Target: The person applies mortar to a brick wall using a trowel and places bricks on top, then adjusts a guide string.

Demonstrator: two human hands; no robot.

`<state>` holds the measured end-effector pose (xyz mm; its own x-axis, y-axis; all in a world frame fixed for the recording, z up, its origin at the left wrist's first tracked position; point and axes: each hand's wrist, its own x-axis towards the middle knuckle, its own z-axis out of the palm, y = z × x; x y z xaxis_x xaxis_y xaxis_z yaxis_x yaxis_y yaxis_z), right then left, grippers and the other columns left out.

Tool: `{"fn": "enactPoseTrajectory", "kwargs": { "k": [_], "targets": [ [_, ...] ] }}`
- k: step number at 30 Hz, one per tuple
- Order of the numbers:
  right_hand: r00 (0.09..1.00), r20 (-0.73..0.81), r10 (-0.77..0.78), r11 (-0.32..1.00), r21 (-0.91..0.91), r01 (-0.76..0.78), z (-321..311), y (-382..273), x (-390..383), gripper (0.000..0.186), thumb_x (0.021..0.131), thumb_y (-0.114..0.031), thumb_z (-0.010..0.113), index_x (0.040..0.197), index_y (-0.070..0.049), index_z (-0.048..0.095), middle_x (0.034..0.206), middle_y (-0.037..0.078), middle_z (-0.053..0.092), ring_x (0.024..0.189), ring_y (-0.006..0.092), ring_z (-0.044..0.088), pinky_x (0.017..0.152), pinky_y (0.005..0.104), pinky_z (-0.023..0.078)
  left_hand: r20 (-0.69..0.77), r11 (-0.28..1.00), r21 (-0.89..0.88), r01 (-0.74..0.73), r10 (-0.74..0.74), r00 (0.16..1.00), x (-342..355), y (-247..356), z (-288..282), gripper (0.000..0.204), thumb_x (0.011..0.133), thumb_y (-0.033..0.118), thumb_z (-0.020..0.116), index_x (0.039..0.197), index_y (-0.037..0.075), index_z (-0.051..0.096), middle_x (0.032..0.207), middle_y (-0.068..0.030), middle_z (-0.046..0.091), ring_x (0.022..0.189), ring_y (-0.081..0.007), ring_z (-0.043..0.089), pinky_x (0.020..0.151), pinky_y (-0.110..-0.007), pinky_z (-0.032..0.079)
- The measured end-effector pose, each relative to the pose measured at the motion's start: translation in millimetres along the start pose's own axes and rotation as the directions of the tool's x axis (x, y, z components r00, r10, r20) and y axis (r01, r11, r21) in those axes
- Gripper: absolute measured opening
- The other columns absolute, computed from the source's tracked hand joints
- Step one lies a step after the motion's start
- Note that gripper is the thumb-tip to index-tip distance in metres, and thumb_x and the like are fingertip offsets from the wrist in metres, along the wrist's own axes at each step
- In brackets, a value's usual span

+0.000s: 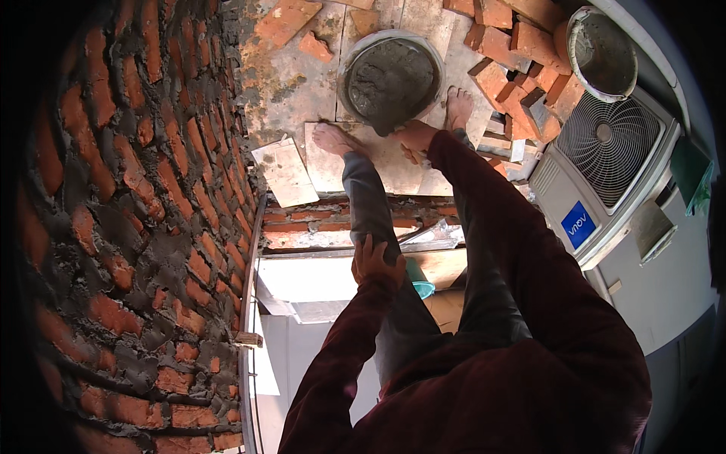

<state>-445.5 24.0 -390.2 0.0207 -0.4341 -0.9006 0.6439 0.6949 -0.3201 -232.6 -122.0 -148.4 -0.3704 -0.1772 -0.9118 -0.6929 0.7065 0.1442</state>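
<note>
My right hand [414, 136] is closed round the handle of a trowel [383, 125]. Its mortar-coated blade dips over the near rim of a round bucket [441, 72], against the wet grey mortar [389, 79] inside. On my bent left knee rests my left hand [376, 262], fingers spread over the trouser leg and holding nothing. My bare feet stand on the boards on either side of the bucket's near edge.
A rough brick wall [144, 227] with thick mortar joints rises at left. Loose bricks [522, 60] pile up at upper right, beside a second bucket [605, 57] and an air-conditioner unit [605, 159]. Below the boards [363, 159] is a drop, with a green bucket [422, 289] partly hidden.
</note>
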Motion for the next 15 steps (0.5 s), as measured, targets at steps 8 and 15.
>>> {"fn": "enactPoseTrajectory", "kwargs": {
  "k": [8, 15],
  "targets": [
    [0.843, 0.015, -0.537, -0.375, 0.892, -0.254, -8, -8, 19, 0.038, 0.093, -0.028, 0.051, 0.109, 0.006, 0.053, 0.078, 0.008, 0.059, 0.051, 0.0118, 0.054, 0.046, 0.0246, 0.047, 0.006, 0.994, 0.085, -0.064, 0.064, 0.998, 6, 1, -12, 0.052, 0.073, 0.037, 0.071, 0.119, 0.015, 0.063, 0.149, -0.0121, 0.036, 0.141, -0.0329, 0.026, 0.114, -0.047, 0.023],
    [0.907, -0.131, -0.401, 0.112, 0.975, 0.191, 44, 15, -105, 0.035, 0.092, -0.027, 0.051, 0.114, 0.0, 0.054, 0.073, 0.009, 0.059, 0.053, 0.0188, 0.058, 0.048, 0.0306, 0.048, -0.432, 0.892, -0.023, -0.452, 0.399, 0.809, 31, 20, -29, 0.048, 0.09, 0.034, 0.057, 0.123, -0.001, 0.053, 0.13, -0.0226, 0.048, 0.122, -0.0384, 0.043, 0.103, -0.051, 0.032]
  ]
}}
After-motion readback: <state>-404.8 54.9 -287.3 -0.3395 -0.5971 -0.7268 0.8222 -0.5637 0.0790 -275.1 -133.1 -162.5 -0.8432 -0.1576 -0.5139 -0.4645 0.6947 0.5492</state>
